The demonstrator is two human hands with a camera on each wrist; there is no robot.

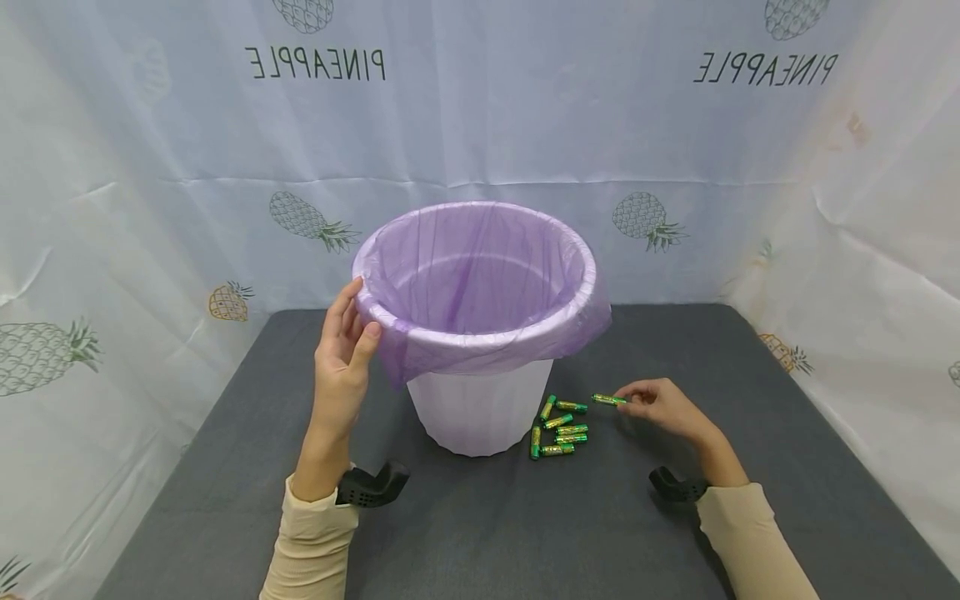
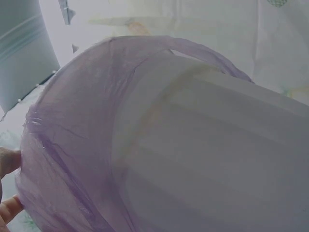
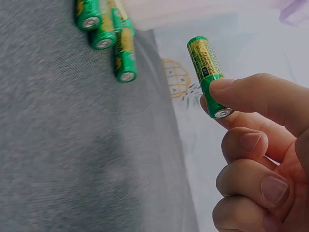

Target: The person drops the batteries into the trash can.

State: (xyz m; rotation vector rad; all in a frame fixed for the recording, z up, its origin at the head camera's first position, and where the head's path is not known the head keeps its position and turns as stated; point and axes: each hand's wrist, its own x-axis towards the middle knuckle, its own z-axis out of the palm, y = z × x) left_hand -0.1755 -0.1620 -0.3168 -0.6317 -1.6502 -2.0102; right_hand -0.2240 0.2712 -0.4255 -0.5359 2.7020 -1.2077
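A white trash bin (image 1: 487, 408) stands on the dark table, lined with a thin purple bag (image 1: 472, 292) folded over its rim. My left hand (image 1: 347, 358) holds the bin at the left side of the rim, thumb toward the front; only its fingertips (image 2: 10, 209) show in the left wrist view. To the right of the bin, my right hand (image 1: 663, 406) pinches a green and yellow battery (image 3: 205, 67) between thumb and index finger, the other fingers curled in. Several more such batteries (image 1: 558, 422) lie beside the bin's base, left of that hand.
The dark tabletop (image 1: 525, 525) runs under both forearms. Behind it hangs a pale curtain (image 1: 480, 108) with pineapple prints, and similar cloth closes both sides. Each wrist wears a black camera mount, the left one (image 1: 372, 485) near the bin's front.
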